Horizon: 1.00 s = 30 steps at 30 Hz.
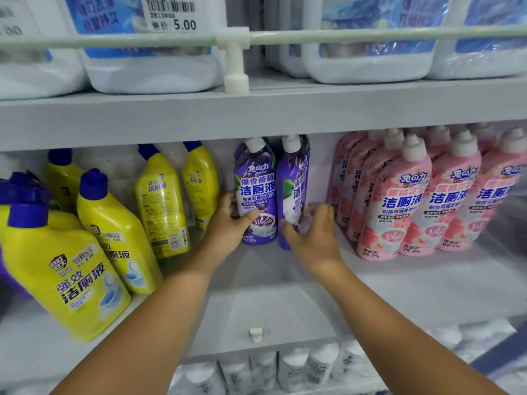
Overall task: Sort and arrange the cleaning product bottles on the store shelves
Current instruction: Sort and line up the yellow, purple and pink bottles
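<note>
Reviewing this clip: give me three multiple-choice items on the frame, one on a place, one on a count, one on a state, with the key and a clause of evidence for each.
1. Where do the purple toilet-cleaner bottles stand on the grey middle shelf?
A. Between the yellow and the pink bottles
B. Left of the yellow bottles
C. On the top shelf

2. How many purple bottles show?
A. Two
B. Four
C. Six

3. What is the left hand doing?
A. Hanging idle
B. Gripping a purple bottle
C. Holding a price tag

Key:
1 A: the yellow blue-capped bottles stand to one side, the pink white-capped bottles to the other.
2 A: only the left purple bottle and the right purple bottle are visible.
3 B: the left hand has its thumb curled across the left purple bottle's front; the right hand touches the other, its grip blurred.
</note>
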Tool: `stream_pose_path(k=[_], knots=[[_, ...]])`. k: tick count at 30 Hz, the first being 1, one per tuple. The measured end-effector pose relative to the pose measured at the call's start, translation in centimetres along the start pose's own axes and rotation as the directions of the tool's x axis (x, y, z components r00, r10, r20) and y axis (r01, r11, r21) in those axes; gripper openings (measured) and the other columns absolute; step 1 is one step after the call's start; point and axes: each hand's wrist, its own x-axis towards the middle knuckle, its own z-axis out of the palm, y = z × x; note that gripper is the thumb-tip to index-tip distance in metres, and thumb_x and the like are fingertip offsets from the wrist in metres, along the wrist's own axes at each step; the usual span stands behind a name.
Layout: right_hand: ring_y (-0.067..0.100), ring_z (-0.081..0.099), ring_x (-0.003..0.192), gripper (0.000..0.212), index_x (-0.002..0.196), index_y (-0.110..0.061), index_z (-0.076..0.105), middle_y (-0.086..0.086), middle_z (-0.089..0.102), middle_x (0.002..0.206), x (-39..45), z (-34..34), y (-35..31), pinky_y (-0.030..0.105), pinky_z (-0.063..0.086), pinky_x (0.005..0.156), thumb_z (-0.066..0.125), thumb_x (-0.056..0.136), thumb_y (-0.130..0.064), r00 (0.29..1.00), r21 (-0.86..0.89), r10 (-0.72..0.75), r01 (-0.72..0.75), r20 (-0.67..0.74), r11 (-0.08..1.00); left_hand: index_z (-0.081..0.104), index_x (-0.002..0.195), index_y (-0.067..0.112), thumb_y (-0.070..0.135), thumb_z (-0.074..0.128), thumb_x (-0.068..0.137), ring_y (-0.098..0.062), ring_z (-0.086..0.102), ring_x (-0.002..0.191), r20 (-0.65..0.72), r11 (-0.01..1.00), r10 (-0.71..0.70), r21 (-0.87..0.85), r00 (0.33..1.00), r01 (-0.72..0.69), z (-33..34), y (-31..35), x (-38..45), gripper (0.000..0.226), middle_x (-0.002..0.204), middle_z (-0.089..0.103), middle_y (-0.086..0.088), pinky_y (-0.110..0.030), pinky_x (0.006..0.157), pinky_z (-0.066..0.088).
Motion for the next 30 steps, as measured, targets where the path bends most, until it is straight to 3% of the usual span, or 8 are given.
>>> stream_pose_path(k=[3, 6, 9, 13, 18, 22, 26, 30], knots=[[-0.001, 0.064, 0.108, 0.067, 0.136, -0.021, 0.038, -0.015, 0.059, 0.12, 1.8, -1.5, -0.6, 0.022, 0.054, 0.092, 0.08, 0.086, -0.009, 0.957, 0.299, 0.073, -0.159, 0.28, 0.941, 0.06, 0.126, 0.022, 0.02, 0.078, 0.089, -0.012, 0.074, 0.102, -0.037, 1.0, 0.004, -0.001, 0.999, -0.004, 0.2, -0.5, -0.5, 0.041, 0.114, 0.076, 0.002, -0.04, 0.09, 0.061], [-0.001, 0.067, 0.111, 0.084, 0.151, -0.022, 0.029, -0.01, 0.063, 0.128, 3.1, -1.9, -0.7, 0.02, 0.056, 0.091, 0.08, 0.086, -0.006, 0.914, 0.355, 0.049, -0.205, 0.402, 0.912, 0.058, 0.132, 0.018, 0.019, 0.074, 0.092, -0.007, 0.073, 0.099, -0.029, 1.0, 0.017, 0.017, 0.999, -0.016, 0.2, -0.2, -0.7, 0.043, 0.117, 0.074, 0.002, -0.032, 0.087, 0.061], [-0.007, 0.067, 0.101, 0.083, 0.138, -0.026, 0.042, -0.008, 0.066, 0.119, 3.2, -1.3, -0.5, 0.02, 0.057, 0.089, 0.093, 0.072, -0.02, 0.964, 0.24, 0.081, -0.144, 0.255, 0.96, 0.056, 0.136, 0.019, 0.018, 0.072, 0.094, -0.001, 0.07, 0.099, -0.011, 0.999, 0.025, 0.04, 1.0, -0.025, 0.0, -0.2, -0.7, 0.045, 0.119, 0.073, 0.003, -0.02, 0.08, 0.059], [0.024, 0.055, 0.123, 0.096, 0.136, -0.013, 0.048, 0.007, 0.057, 0.13, 2.6, -0.4, -0.7, 0.037, 0.047, 0.103, 0.096, 0.059, -0.042, 0.997, 0.007, 0.067, -0.066, -0.047, 0.998, 0.06, 0.13, 0.022, 0.022, 0.076, 0.09, -0.01, 0.073, 0.102, -0.071, 0.998, 0.037, 0.052, 0.997, -0.034, 0.4, -0.3, -0.7, 0.043, 0.116, 0.075, 0.004, -0.038, 0.089, 0.061], [0.017, 0.063, 0.106, 0.079, 0.125, -0.013, 0.051, 0.004, 0.06, 0.121, 3.2, -1.0, 0.0, 0.033, 0.051, 0.098, 0.097, 0.061, -0.024, 0.993, 0.016, 0.109, -0.11, 0.048, 0.994, 0.063, 0.113, 0.023, 0.024, 0.084, 0.081, -0.004, 0.072, 0.095, -0.205, 0.984, 0.158, 0.109, 0.966, -0.138, 1.8, 0.5, -1.1, 0.039, 0.108, 0.075, 0.009, -0.03, 0.079, 0.06], [0.015, 0.07, 0.101, 0.068, 0.112, -0.03, 0.052, -0.001, 0.067, 0.115, 3.1, -0.8, 1.8, 0.046, 0.058, 0.092, 0.086, 0.055, -0.045, 0.984, 0.056, 0.157, -0.162, 0.087, 0.985, 0.062, 0.115, 0.021, 0.02, 0.079, 0.086, -0.004, 0.072, 0.093, -0.217, 0.988, 0.138, 0.097, 0.966, -0.12, 1.9, 0.6, -0.8, 0.034, 0.107, 0.076, 0.008, -0.033, 0.082, 0.061], [0.013, 0.069, 0.102, 0.067, 0.112, -0.03, 0.054, -0.005, 0.067, 0.112, 3.6, 0.0, 1.6, 0.045, 0.059, 0.091, 0.082, 0.054, -0.049, 0.987, 0.079, 0.131, -0.138, 0.092, 0.987, 0.06, 0.126, 0.014, 0.016, 0.075, 0.091, 0.009, 0.065, 0.08, -0.221, 0.989, 0.116, 0.117, 0.968, -0.092, 2.1, 0.8, -0.4, 0.038, 0.108, 0.071, 0.006, -0.005, 0.062, 0.05], [0.011, 0.069, 0.102, 0.064, 0.119, -0.025, 0.055, -0.001, 0.065, 0.118, 4.0, 0.2, 1.1, 0.043, 0.06, 0.092, 0.09, 0.065, -0.031, 0.984, 0.079, 0.134, -0.144, 0.119, 0.986, 0.056, 0.133, 0.015, 0.017, 0.072, 0.094, 0.006, 0.064, 0.083, -0.207, 0.99, 0.089, 0.129, 0.974, -0.063, 1.8, 0.7, 0.2, 0.042, 0.111, 0.068, 0.007, -0.002, 0.058, 0.046]])
